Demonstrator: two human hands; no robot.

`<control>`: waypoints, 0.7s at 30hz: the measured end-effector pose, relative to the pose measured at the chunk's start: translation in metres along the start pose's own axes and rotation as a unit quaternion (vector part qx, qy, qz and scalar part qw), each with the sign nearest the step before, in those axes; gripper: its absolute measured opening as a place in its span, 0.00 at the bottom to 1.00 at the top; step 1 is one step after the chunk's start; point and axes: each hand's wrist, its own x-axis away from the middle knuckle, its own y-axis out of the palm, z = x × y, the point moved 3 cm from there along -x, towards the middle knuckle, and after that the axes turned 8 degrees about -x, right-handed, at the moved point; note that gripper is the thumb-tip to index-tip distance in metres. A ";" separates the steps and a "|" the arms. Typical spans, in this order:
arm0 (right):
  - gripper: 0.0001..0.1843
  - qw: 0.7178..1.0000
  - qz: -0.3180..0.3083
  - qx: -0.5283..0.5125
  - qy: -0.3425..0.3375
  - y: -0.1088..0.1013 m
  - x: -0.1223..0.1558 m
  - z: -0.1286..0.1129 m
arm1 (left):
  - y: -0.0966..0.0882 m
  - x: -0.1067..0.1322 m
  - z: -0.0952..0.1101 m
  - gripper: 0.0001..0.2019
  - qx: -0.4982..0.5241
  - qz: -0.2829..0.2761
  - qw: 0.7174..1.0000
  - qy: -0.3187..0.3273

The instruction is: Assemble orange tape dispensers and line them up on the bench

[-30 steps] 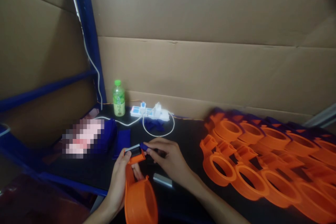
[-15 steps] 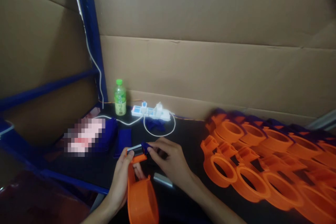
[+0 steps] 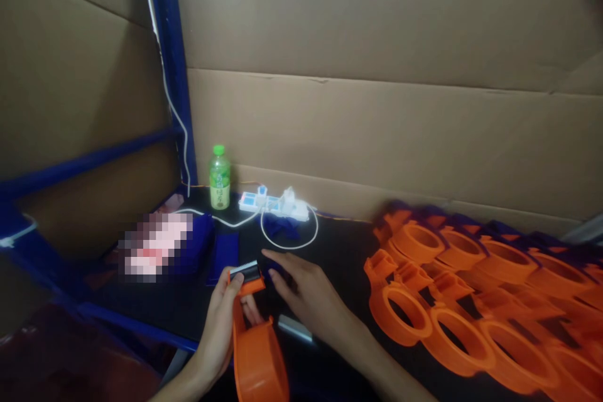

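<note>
An orange tape dispenser (image 3: 259, 358) with a toothed metal blade (image 3: 245, 266) and a black strip at its head is gripped in my left hand (image 3: 219, 320). The thumb presses on the black strip, and the round frame hangs downward. Just right of the blade, my right hand (image 3: 311, 292) pinches a small dark blue piece (image 3: 266, 267) between thumb and index finger. The fingers cover part of that piece, and its exact shape is hard to make out. Below the right hand a silvery metal strip (image 3: 295, 328) lies on the black table.
Several orange tape dispensers (image 3: 452, 333) stand in rows at the right, the back ones with blue parts. A green-capped bottle (image 3: 219, 179), a white power strip (image 3: 276, 204) with cables and blue pieces (image 3: 223, 254) are farther back. A blue frame post (image 3: 172, 44) rises at the left.
My right hand has drawn the dark blue piece slightly away from the dispenser's head, uncovering the blade's right end. My left hand keeps its hold. The view has shifted slightly.
</note>
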 end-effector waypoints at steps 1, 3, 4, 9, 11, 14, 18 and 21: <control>0.16 1.000 -0.004 -0.005 0.011 0.002 0.000 0.000 | -0.001 -0.001 -0.001 0.16 -0.002 -0.004 1.000 -0.001; 0.14 0.999 -0.004 -0.017 0.030 0.004 0.001 0.000 | -0.003 -0.002 -0.003 0.15 -0.007 -0.007 1.000 0.001; 0.13 0.999 -0.004 -0.021 0.033 0.005 0.002 0.000 | -0.004 -0.002 -0.004 0.15 -0.009 -0.003 1.000 0.002; 0.16 0.998 -0.052 0.000 -0.027 0.005 0.004 -0.006 | -0.002 -0.002 -0.004 0.15 -0.007 -0.022 1.000 0.006; 0.20 0.995 -0.066 0.025 -0.064 0.006 0.006 -0.008 | 0.000 -0.001 -0.001 0.14 -0.006 -0.026 1.000 0.014; 0.24 0.992 -0.071 0.059 -0.080 0.008 0.007 -0.008 | 0.001 0.000 0.002 0.16 -0.001 -0.013 0.999 0.033; 0.25 0.996 -0.067 0.047 -0.034 0.006 0.004 -0.006 | 0.001 0.000 0.000 0.15 -0.024 -0.022 0.998 0.061; 0.21 0.997 -0.080 -0.018 0.000 0.004 0.002 -0.009 | 0.001 0.000 -0.002 0.14 -0.085 -0.059 0.992 0.076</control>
